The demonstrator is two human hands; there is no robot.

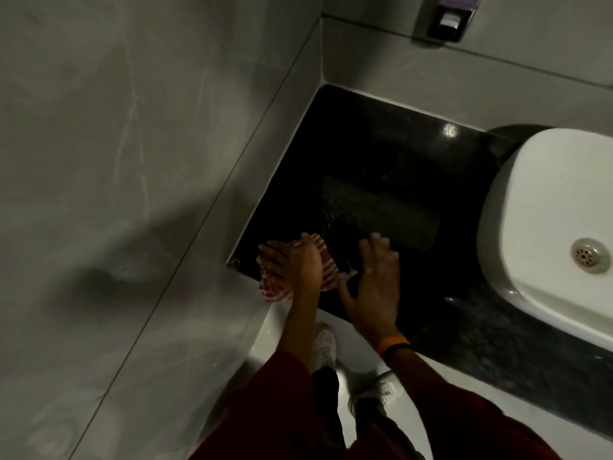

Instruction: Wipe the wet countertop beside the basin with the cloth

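cloth (328,273), red-and-white striped, lies bunched at the near left corner of the black countertop (381,167), beside the grey tiled wall (132,144). left hand (295,267) presses flat on it, fingers spread and not curled round it. just right, the right hand (373,287) rests open on the bare counter, fingers extended, holding nothing. white basin (544,207) sits well to the right.
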